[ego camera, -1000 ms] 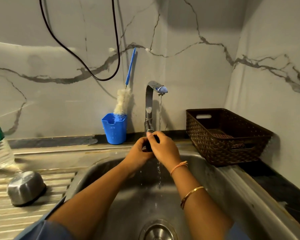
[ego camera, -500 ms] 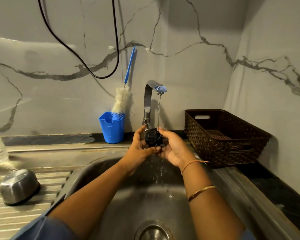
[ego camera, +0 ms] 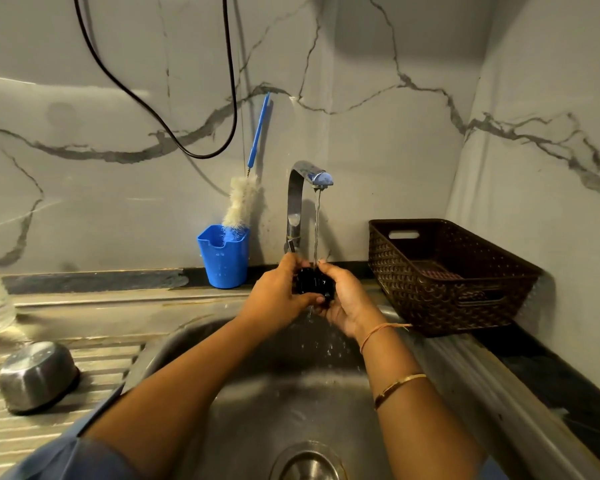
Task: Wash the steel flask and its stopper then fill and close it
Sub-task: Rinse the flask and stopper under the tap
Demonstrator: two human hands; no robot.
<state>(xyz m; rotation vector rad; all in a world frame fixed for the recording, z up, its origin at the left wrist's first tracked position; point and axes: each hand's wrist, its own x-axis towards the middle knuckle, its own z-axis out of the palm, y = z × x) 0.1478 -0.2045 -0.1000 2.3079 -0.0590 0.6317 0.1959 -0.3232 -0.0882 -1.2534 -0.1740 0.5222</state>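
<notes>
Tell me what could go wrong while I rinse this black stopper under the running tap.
The wet stopper, held between your left hand and right hand, could slip and drop into the sink toward the drain. Water from the tap is scattering droplets below your hands; the spray might reach the brown basket close by on the right.

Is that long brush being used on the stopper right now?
No, the brush stands in the blue cup; the left hand and right hand hold the stopper under the tap.
</notes>
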